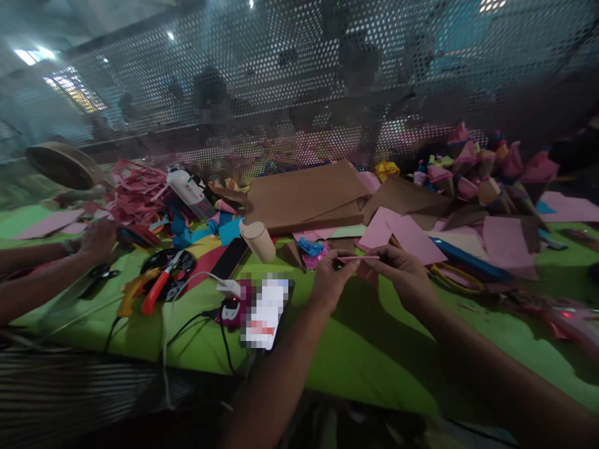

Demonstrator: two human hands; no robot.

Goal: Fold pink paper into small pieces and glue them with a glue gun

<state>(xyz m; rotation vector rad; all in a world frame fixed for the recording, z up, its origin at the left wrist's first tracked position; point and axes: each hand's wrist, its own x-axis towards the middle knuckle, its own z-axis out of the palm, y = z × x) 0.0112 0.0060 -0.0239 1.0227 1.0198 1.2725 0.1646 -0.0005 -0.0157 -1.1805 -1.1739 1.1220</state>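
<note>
My left hand and my right hand are raised just above the green table cover, close together. Both pinch a thin folded strip of pink paper that runs between their fingertips. Flat pink paper sheets lie right behind my hands. Brown cardboard sheets lie further back.
Another person's arms and hand reach in from the left near black scissors. Red-handled pliers, a phone with cables, a paper tube and a glue gun lie left of centre. Folded paper cones pile at the back right. A perforated screen stands behind.
</note>
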